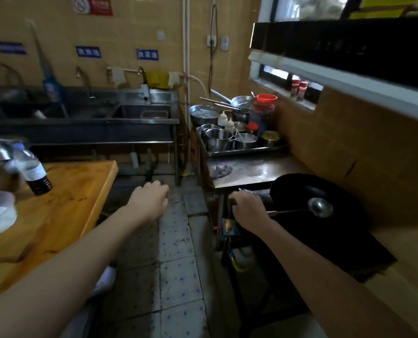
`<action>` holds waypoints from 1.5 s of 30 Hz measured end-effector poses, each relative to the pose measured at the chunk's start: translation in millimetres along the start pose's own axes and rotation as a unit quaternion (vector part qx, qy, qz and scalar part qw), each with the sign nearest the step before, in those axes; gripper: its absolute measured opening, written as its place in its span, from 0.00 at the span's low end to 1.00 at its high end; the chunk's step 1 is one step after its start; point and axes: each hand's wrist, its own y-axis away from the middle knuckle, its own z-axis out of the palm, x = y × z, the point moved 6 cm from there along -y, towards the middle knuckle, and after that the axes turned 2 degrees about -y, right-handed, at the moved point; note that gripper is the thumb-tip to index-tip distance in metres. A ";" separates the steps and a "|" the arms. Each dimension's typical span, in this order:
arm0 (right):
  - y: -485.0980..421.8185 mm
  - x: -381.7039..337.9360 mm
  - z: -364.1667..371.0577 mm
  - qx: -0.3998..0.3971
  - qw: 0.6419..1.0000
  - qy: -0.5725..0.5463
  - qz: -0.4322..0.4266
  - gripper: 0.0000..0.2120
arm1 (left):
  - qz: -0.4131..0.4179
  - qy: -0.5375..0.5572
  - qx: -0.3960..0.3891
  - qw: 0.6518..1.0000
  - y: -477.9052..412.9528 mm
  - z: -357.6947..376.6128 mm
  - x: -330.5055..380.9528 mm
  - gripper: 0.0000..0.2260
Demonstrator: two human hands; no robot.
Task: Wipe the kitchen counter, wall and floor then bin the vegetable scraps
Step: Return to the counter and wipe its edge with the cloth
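At the right centre of the frame, the right hand (248, 211) grips the ladle (320, 207) handle beside the wok (308, 191), risking tipping it, while the left hand (152, 198), loosely curled and empty, hovers over the floor (178, 264) awaiting wiping.

We see a kitchen with tan tiled walls (135, 28) and a grey tiled floor (178, 276) speckled blue. A steel sink unit (120, 123) lines the far wall under blue signs (147, 54). A wooden bench (64, 206) stands at left; a window (308, 6) admits daylight at upper right.
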 end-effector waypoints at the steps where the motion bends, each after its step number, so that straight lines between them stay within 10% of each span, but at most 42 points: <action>1: -12.5 0.4 6.5 -0.006 1.000 -0.008 -0.003 0.11 | -0.008 0.004 0.003 1.000 -9.0 1.1 -4.6 0.13; 12: -143.1 38.7 70.4 -0.081 0.996 0.021 0.014 0.17 | -0.013 0.010 -0.040 0.999 -138.7 58.9 -55.2 0.12; 45: -422.6 196.0 278.3 -0.123 0.897 -0.053 0.421 0.19 | 0.090 0.039 -0.147 0.984 -540.2 214.8 -144.0 0.13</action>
